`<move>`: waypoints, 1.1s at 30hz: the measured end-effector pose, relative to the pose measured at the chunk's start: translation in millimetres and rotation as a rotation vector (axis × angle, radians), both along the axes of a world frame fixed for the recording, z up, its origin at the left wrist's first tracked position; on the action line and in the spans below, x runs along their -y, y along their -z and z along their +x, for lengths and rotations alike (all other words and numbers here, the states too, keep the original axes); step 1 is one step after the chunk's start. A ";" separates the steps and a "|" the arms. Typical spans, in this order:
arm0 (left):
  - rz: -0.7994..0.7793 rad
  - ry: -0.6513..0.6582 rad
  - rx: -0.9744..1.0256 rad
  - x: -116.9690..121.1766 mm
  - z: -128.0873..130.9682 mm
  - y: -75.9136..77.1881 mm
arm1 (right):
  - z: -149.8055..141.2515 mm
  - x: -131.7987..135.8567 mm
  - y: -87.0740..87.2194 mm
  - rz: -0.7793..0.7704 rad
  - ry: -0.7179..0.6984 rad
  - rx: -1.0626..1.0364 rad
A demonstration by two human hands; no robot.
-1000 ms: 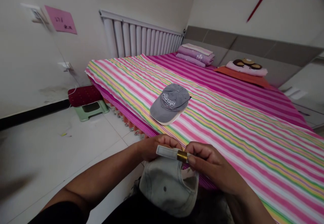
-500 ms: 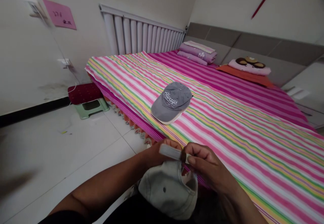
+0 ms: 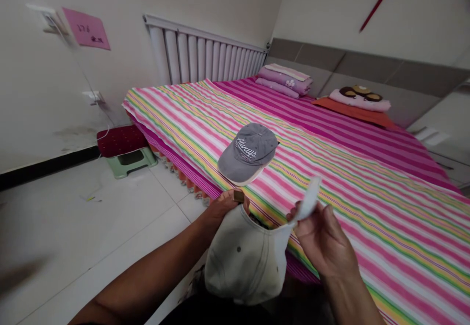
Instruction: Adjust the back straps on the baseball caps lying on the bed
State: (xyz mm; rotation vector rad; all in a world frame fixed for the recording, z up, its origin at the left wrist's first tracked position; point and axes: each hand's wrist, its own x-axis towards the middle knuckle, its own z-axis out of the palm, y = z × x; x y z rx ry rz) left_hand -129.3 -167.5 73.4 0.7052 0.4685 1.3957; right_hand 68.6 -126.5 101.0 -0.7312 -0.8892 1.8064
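Note:
A pale grey-green baseball cap is in front of me at the bed's edge, its back opening turned up. My left hand is closed on the rim at one side of that opening, where a brass-coloured buckle shows. On the other side, the loose adjustment strap sticks up, slightly blurred. My right hand has its fingers curled behind the strap's base, with the thumb raised apart from it. Beyond both hands, a grey cap with white "Always" lettering lies on the striped sheet, touched by neither.
The bed carries folded purple bedding and a pink pillow near the headboard. A white radiator runs along the wall. On the floor, a green stool bears a dark red cushion.
The strap has come apart from the buckle. My right hand has moved right with the strap end, while my left hand stays at the buckle side, slightly higher and further left.

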 end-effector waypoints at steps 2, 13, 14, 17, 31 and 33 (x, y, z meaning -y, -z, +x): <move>-0.032 -0.017 -0.039 -2.6 -1.6 1.4 | -0.6 3.1 13.5 -0.027 -0.192 0.057; -0.074 0.074 -0.183 -6.0 -44.5 22.9 | -5.0 11.6 25.0 -0.050 -0.177 0.050; -0.090 0.088 -0.226 -3.4 -52.2 29.7 | -5.7 10.1 23.3 -0.047 -0.133 0.052; -0.156 0.223 -0.289 9.0 -69.8 52.9 | -10.2 6.4 21.2 -0.032 -0.033 0.046; -0.103 0.038 -0.230 -7.4 -97.3 35.0 | -33.1 -38.0 -7.6 0.318 0.125 0.425; -0.057 0.033 -0.271 -37.8 -104.5 9.4 | -36.9 -59.4 -23.4 0.408 0.274 0.492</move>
